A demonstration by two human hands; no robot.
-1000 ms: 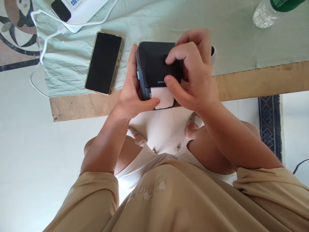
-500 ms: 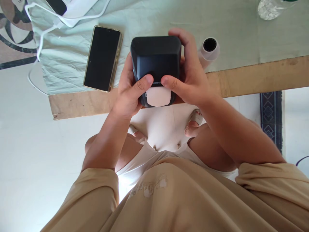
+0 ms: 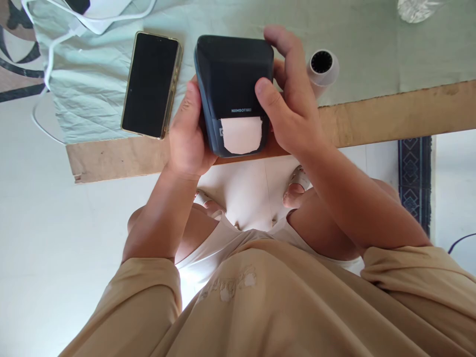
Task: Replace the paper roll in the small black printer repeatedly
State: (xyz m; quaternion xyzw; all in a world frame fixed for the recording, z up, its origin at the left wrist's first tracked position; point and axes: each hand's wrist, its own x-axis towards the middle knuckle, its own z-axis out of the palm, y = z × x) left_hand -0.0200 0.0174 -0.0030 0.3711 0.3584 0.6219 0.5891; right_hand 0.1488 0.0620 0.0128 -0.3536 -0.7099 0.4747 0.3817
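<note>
A black label printer marked NIIMBOT is held between my two hands above the table's near edge. From its front slot a pale pinkish paper label sticks out, its lower edge uneven. My left hand grips the printer's left side, thumb along the side wall and the other fingers hidden beneath. On the other side, my right hand holds the right edge, with the thumb on the top face and the index finger at the far right corner.
Left of the printer lies a dark-screened phone in a clear case. A white cylindrical object with a black round top stands at right. White cable and a white device are at the far left; a clear bottle is top right.
The printer has tilted and shifted slightly up and left in view. My left thumb has moved off its top to the side, and my right thumb has slid farther up the top face.
</note>
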